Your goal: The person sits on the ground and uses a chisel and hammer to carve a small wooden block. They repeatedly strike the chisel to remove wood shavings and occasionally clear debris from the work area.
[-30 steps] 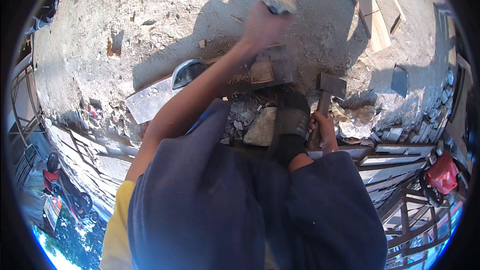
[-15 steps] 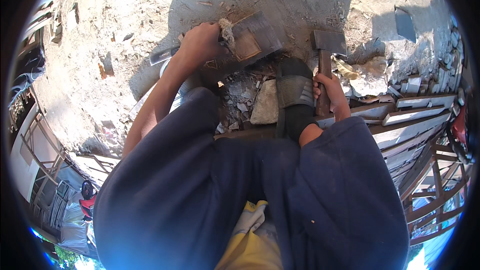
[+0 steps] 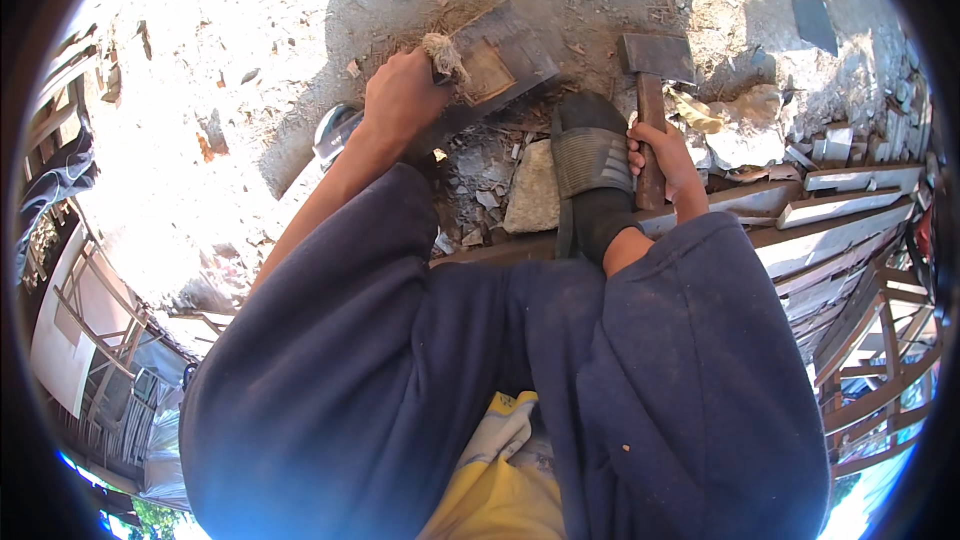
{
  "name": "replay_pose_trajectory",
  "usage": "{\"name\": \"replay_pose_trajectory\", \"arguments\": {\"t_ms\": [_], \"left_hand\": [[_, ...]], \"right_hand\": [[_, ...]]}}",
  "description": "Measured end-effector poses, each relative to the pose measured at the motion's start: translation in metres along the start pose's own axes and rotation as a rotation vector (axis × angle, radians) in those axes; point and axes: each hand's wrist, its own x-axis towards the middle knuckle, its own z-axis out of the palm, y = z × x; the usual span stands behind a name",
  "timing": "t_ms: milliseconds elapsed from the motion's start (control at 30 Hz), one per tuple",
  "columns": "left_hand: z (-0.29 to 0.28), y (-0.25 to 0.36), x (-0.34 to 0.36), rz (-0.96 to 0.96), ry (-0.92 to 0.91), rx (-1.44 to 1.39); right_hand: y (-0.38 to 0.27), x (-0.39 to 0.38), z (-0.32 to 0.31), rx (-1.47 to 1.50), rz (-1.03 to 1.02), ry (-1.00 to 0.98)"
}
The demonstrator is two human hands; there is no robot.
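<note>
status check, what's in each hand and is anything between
Left hand closed on frayed-ended item, at dark board. Right hand holding hammer. Sandalled foot between board and hammer.

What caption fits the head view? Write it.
Right grip around a hammer beside a sandal; left grip on a frayed tuft.

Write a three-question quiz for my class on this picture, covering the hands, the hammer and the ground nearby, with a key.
1. Which hand grips the hammer?
2. True or false: the pale stone lies to the left of the sandalled foot.
3. Choose one. The pale frayed bundle is at: A) the hammer's head; B) the left hand; C) the stone.

Key: 1. The right hand. 2. True. 3. B.
</note>
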Motion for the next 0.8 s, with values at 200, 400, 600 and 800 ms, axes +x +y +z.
{"name": "replay_pose_trajectory", "arguments": {"t_ms": [200, 400, 600, 800], "left_hand": [[0.0, -0.011, 0.004, -0.099, -0.06, -0.171], [-0.004, -0.019, 0.0, -0.105, -0.075, -0.384], [-0.049, -0.035, -0.002, -0.093, -0.032, -0.818], [-0.079, -0.012, 0.0, 0.132, 0.261, -1.426]], "right_hand": [[0.002, 0.002, -0.001, 0.0, -0.003, -0.011], [0.0, 0.0, 0.0, 0.016, -0.008, -0.013], [0.002, 0.001, 0.0, 0.002, -0.02, -0.021], [0.002, 0.003, 0.0, 0.0, 0.001, 0.009]]}}
